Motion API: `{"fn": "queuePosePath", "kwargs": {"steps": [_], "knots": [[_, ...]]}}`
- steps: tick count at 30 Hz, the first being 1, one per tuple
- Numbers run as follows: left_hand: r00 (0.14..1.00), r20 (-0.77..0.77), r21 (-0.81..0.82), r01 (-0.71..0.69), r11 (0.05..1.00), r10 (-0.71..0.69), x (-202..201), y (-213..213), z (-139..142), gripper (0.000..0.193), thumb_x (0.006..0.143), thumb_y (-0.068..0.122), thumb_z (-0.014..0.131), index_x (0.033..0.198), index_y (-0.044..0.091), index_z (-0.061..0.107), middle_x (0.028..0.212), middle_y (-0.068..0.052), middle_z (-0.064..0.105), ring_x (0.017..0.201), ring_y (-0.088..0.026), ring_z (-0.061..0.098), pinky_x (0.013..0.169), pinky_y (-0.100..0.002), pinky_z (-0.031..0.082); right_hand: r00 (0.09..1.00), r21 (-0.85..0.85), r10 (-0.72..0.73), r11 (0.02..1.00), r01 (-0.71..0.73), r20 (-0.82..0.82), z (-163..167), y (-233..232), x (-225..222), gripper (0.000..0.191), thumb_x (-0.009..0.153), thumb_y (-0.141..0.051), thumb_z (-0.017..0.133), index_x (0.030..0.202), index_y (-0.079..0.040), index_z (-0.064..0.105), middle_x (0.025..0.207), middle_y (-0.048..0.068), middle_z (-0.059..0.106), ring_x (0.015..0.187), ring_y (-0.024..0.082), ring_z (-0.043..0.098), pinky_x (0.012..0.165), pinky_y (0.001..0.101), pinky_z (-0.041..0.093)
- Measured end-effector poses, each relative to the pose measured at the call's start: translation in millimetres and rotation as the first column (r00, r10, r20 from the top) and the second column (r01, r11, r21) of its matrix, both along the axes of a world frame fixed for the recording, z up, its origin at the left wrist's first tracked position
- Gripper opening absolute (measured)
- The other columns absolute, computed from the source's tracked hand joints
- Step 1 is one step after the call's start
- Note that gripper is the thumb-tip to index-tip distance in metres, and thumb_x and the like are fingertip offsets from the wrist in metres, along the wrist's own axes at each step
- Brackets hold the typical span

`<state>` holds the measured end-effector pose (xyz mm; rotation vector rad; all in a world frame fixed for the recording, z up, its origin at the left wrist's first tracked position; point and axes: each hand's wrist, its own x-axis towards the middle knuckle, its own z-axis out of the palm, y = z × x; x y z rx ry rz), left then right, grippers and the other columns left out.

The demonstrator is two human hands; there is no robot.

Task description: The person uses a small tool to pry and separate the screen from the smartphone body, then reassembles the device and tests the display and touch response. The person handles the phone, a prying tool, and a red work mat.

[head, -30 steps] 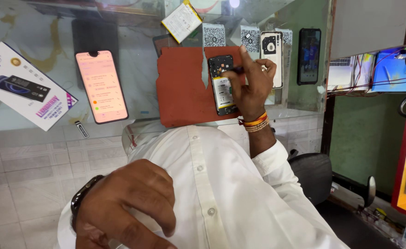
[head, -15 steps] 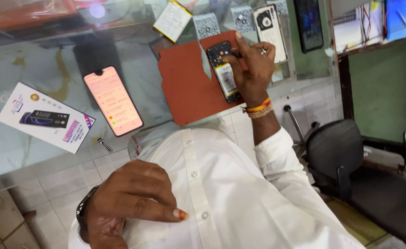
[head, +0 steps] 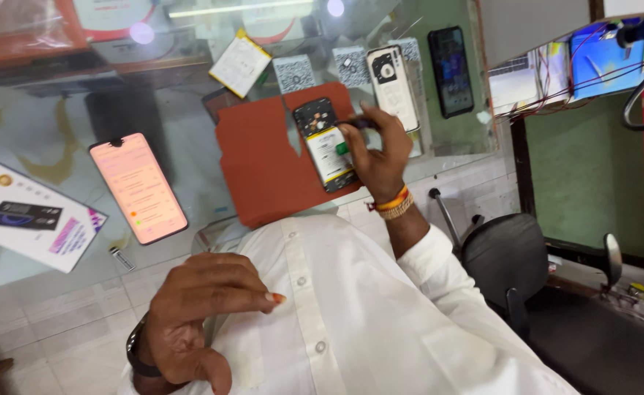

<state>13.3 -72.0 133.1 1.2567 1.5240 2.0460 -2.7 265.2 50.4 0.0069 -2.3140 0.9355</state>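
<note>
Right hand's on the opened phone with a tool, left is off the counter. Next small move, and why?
Probably bring the left hand up to steady the opened phone on the red mat. The right hand alone holds a dark, thin tool at the phone's edge, and nothing else pins the phone. The left hand hangs loosely curled in front of the white shirt, holding nothing.

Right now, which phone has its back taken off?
The phone on the red mat, under the right hand. Its battery shows; the others are closed.
</note>
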Motion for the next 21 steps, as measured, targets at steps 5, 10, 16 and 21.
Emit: {"fn": "queuePosePath", "kwargs": {"steps": [5,10,16,21], "knots": [[0.969,0.137,-0.036,-0.202,0.979,0.205,1,49,-9,0.069,0.088,0.063,0.074,0.109,-0.004,0.073,0.094,-0.014,0.077,0.082,-0.024,0.076,0.073,-0.035,0.060,0.977,0.069,-0.212,0.975,0.210,0.014,-15,44,16,0.026,0.089,-0.008,0.087,0.090,-0.005,0.061,0.089,0.007,0.073,0.074,0.022,0.069,0.071,0.0328,0.048],[0.966,0.183,-0.052,-0.177,0.983,0.184,1,88,-11,0.066,0.087,0.057,0.078,0.109,-0.005,0.073,0.093,-0.014,0.076,0.082,-0.023,0.075,0.071,-0.033,0.060,0.976,0.333,-0.208,0.926,0.178,0.057,-31,60,19,0.026,0.087,-0.011,0.087,0.081,-0.009,0.061,0.074,0.002,0.065,0.063,0.023,0.058,0.077,0.0418,0.038],[0.974,0.178,-0.104,-0.127,0.987,0.144,-3,109,-8,0.066,0.088,0.056,0.078,0.109,-0.006,0.073,0.093,-0.014,0.077,0.080,-0.021,0.074,0.070,-0.031,0.060,0.974,0.307,-0.202,0.938,0.163,0.099,-31,86,15,0.017,0.094,-0.013,0.079,0.086,-0.010,0.065,0.087,0.002,0.067,0.075,0.021,0.061,0.078,0.0401,0.037],[0.964,0.206,-0.137,-0.139,0.981,0.165,2,110,-9,0.066,0.088,0.057,0.078,0.110,-0.005,0.074,0.093,-0.013,0.077,0.081,-0.020,0.074,0.072,-0.031,0.061,0.919,0.320,-0.329,0.914,0.251,0.217,-32,123,-4,0.009,0.096,-0.016,0.077,0.098,-0.008,0.074,0.096,0.007,0.065,0.083,0.023,0.060,0.082,0.0428,0.041]]}}
